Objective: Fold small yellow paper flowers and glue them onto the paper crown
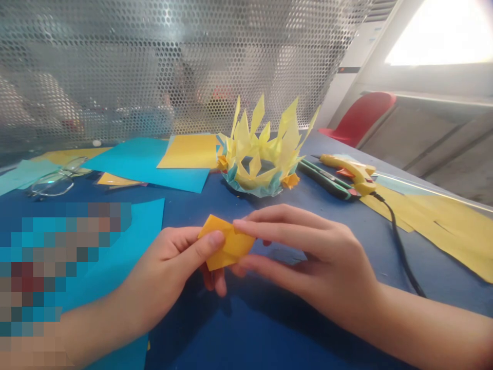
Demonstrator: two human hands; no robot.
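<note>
At the near middle, above the blue table [208, 334], the left hand [171, 262] pinches a folded orange paper [234, 244] under its thumb. The right hand [327, 246], half open, touches the paper's right side with fingertips; whether it grips, I cannot tell. A blue sheet [146, 236] lies near left. Farther off stands a yellow paper crown [256, 180], with a cutter [327, 180] and glue gun [358, 174] to its right. A perforated panel [154, 77] rises at the far side.
</note>
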